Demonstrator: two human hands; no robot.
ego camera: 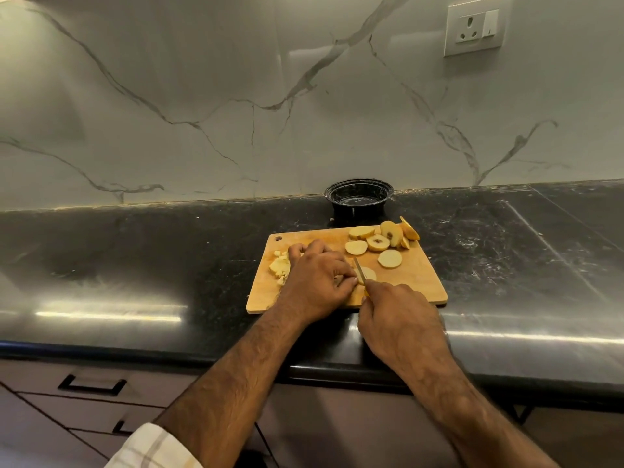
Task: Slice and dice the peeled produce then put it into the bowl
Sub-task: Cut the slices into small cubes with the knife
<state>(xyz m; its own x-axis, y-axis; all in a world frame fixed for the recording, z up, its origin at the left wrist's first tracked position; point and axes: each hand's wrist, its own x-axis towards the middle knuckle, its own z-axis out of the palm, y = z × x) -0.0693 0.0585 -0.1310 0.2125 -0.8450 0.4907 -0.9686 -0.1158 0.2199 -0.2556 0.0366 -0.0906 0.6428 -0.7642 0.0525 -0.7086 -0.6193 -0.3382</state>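
On the cutting board [415,282], the left hand [317,282] curls its fingers down on a pale slice [368,274] while the right hand [398,319] grips a knife [360,270] across it, more slices [381,243] lying beyond near the black bowl [359,194].

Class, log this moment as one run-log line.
stage: dicing | left hand: holds slice | right hand: grips knife | board: slices, diced pile | bowl: empty

Knife [360,272] handle hidden in right hand [401,324]; slice [367,275] partly under left hand [317,282].
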